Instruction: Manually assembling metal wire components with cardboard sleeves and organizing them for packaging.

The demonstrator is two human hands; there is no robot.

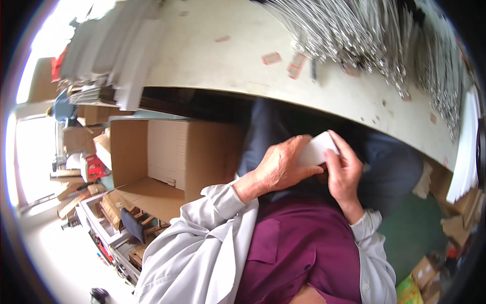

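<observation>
Holding a small white card or flat folded box [316, 148] in the lap, below the near edge of the worktop [212, 55], a seated person works it with both hands. The left hand [278, 167] wraps over its left end, fingers curled across the top and thumb underneath. The right hand [344, 169] pinches its right end, fingertips on the upper edge. Both hands grip the white piece; neither is loose. It sits between them, over dark trousers, just in front of a purple shirt worn under a pale grey jacket.

On the worktop, far right, lies a large heap of thin metal rods [374, 35]. Far left sits a stack of flat white sheets [116, 55]. Left of the person, on the floor, an open cardboard carton [172, 157] holds rows of pale packed pieces.

Judging from the grip, a clean fold would call for steady, even pressure from both thumbs, with the piece kept level and its edges aligned before creasing.
</observation>
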